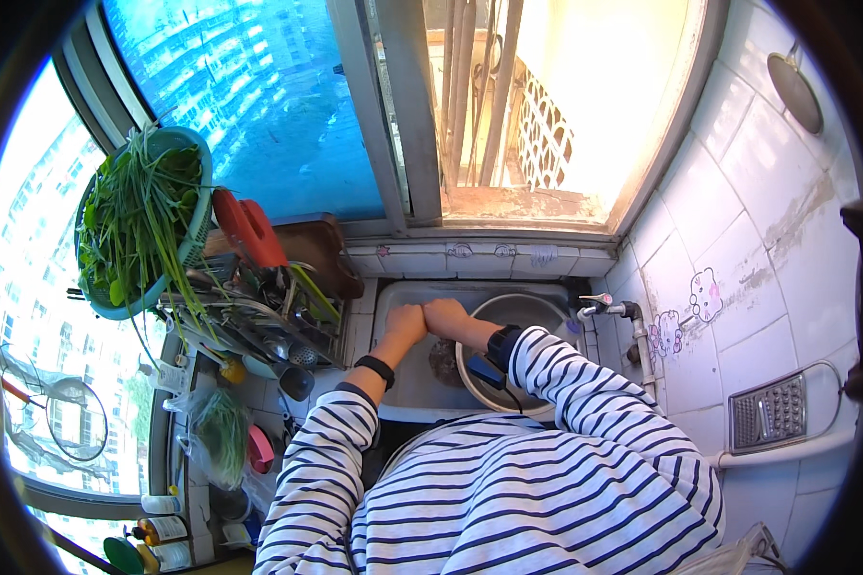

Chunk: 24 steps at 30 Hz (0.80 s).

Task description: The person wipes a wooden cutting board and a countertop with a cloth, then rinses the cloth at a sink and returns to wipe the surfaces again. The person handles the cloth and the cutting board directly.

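Both hands are over the left part of the kitchen sink (403,395), with the knuckles touching. My left hand (405,322) is curled into a fist, and so is my right hand (446,318); whether anything small is inside either one is hidden. A large metal basin (525,309) stands in the sink's right part, partly under my right forearm. Something dark and brownish (444,363) lies on the sink floor below my hands. The tap (595,300) is at the sink's right edge.
At left, a teal basket (203,208) of leafy greens (140,215) stands above a metal utensil rack (309,338). A plastic bag of greens (219,431) and bottles (162,530) are lower left. A metal grater (768,415) hangs on the right wall above a pipe (784,454).
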Motion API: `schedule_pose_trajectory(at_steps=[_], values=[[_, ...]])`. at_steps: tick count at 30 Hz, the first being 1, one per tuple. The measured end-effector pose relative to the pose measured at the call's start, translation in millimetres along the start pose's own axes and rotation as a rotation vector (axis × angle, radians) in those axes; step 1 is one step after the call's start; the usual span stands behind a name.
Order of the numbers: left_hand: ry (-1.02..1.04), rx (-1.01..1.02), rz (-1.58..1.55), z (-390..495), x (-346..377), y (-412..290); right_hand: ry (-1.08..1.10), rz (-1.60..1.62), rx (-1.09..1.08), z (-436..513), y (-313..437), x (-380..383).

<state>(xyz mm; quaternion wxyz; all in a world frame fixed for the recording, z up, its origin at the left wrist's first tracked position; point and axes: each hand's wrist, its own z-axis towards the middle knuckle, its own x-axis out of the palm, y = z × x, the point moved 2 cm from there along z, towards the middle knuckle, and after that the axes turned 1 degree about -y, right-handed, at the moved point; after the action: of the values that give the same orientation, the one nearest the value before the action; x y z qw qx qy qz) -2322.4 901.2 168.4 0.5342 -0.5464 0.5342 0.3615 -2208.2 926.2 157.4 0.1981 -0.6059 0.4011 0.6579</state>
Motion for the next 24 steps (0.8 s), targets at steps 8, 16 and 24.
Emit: schedule_pose_trajectory(at_steps=[8, 16, 24], values=[[0.230, 0.043, -0.290, 13.5, 41.4, -0.1, -0.048, -0.022, -0.180, -20.4, -12.3, 13.1], [0.528, 0.198, -0.525, 2.7, 67.4, -46.6, -0.048, 0.959, 0.057, -127.2, -67.9, 88.8], [0.046, 0.574, -0.695, 20.9, -11.0, -188.2, -0.199, 1.861, 1.030, -250.3, -136.3, 122.7]])
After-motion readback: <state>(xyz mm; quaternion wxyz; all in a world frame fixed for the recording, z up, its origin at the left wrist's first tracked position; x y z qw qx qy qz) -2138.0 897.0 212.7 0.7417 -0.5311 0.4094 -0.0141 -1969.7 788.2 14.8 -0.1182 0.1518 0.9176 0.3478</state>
